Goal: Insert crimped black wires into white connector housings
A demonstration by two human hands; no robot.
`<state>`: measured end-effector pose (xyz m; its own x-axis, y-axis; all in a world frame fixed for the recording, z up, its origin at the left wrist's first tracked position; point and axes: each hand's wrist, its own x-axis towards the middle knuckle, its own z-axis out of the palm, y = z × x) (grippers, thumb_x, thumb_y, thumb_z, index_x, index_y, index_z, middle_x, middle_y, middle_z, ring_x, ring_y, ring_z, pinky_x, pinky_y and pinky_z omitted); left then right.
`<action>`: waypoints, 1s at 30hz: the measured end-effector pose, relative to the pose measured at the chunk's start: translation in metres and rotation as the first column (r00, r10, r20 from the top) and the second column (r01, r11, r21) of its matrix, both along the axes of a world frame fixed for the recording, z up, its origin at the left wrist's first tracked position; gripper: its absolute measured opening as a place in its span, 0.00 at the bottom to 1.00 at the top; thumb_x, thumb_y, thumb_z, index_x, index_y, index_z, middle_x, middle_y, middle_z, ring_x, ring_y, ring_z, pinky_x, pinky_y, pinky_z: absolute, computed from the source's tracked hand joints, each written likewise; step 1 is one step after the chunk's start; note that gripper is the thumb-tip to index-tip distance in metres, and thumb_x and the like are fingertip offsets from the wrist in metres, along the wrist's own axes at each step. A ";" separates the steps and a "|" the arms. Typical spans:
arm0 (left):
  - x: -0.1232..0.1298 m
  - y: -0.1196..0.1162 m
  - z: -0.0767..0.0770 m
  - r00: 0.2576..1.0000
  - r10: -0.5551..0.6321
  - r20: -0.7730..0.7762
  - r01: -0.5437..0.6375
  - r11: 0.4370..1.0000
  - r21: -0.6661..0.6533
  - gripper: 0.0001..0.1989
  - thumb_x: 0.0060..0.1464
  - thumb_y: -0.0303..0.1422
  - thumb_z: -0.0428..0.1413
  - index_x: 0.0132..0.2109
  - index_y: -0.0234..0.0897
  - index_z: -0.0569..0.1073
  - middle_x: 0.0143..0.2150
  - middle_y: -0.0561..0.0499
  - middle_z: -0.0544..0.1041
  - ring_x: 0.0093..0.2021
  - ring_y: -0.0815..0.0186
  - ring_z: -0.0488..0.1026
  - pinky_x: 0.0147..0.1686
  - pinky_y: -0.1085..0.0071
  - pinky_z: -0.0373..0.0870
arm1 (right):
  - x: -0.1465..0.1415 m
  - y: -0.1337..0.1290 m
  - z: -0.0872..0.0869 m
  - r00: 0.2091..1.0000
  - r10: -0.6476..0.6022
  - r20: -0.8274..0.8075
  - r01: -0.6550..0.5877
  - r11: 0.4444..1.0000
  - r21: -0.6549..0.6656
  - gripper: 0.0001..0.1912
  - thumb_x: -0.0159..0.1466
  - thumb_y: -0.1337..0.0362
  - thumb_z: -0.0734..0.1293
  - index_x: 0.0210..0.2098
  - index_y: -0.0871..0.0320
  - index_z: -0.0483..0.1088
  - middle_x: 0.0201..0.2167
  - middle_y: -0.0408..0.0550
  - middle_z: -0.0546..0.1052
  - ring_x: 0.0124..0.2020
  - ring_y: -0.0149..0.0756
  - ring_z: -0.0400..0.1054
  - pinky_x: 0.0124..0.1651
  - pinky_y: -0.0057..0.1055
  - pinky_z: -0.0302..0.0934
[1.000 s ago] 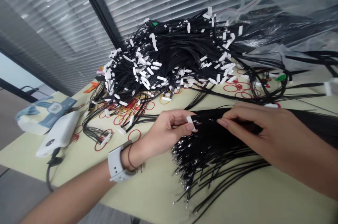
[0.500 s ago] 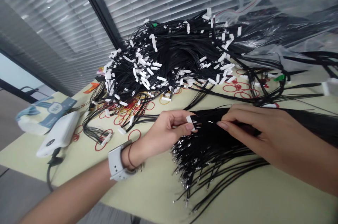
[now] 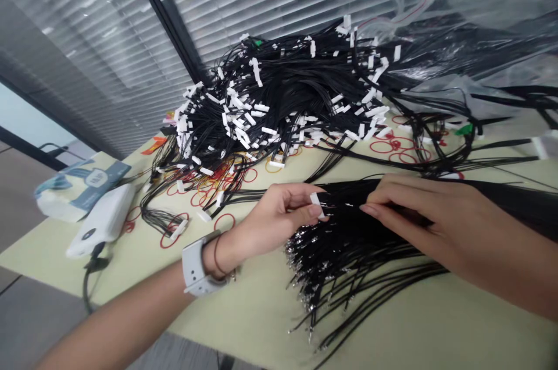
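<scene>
Two hands in: your left hand pinches one white plug, just left of your right hand, thumb and finger pressed together (on a wire? can't tell). One bunch of black wires, too many to count, runs beneath it.

left hand: pinches white connector | right hand: pinches black wire

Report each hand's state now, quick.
Left hand: closed, pinching a white connector between thumb and fingers.
Right hand: closed, apparently pinching a thin metal-tipped wire.
</scene>
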<state>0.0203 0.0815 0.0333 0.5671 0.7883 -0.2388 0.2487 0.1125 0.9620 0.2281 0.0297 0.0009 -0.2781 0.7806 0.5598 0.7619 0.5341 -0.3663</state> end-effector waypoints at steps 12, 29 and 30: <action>-0.003 0.001 0.002 0.992 -0.119 -0.032 0.121 0.992 0.047 0.09 0.52 0.29 0.56 0.40 0.28 0.73 0.32 0.51 0.75 0.32 0.80 0.71 0.34 0.86 0.66 | 0.002 0.002 0.004 0.997 0.014 0.070 -0.028 0.979 0.203 0.16 0.66 0.60 0.55 0.28 0.56 0.69 0.26 0.38 0.71 0.24 0.17 0.65 0.27 0.17 0.57; -0.004 0.002 0.000 0.991 -0.129 -0.026 0.130 0.990 0.055 0.10 0.52 0.29 0.56 0.41 0.28 0.72 0.32 0.51 0.75 0.32 0.80 0.71 0.33 0.85 0.66 | 0.002 -0.002 0.002 0.989 0.042 0.139 -0.058 0.992 0.111 0.16 0.66 0.63 0.55 0.29 0.57 0.71 0.29 0.40 0.72 0.27 0.19 0.66 0.30 0.20 0.57; -0.003 0.002 0.000 0.991 -0.130 -0.023 0.131 0.990 0.053 0.09 0.52 0.29 0.56 0.41 0.28 0.72 0.31 0.51 0.74 0.31 0.81 0.70 0.33 0.86 0.66 | 0.001 -0.003 0.000 0.990 0.037 0.135 -0.054 0.991 0.122 0.15 0.66 0.63 0.55 0.30 0.56 0.71 0.29 0.40 0.72 0.27 0.19 0.66 0.30 0.20 0.56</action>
<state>0.0171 0.0834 0.0333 0.6618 0.7199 -0.2093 0.2765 0.0251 0.9607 0.2290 0.0270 0.0009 -0.3898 0.6915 0.6082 0.7729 0.6048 -0.1922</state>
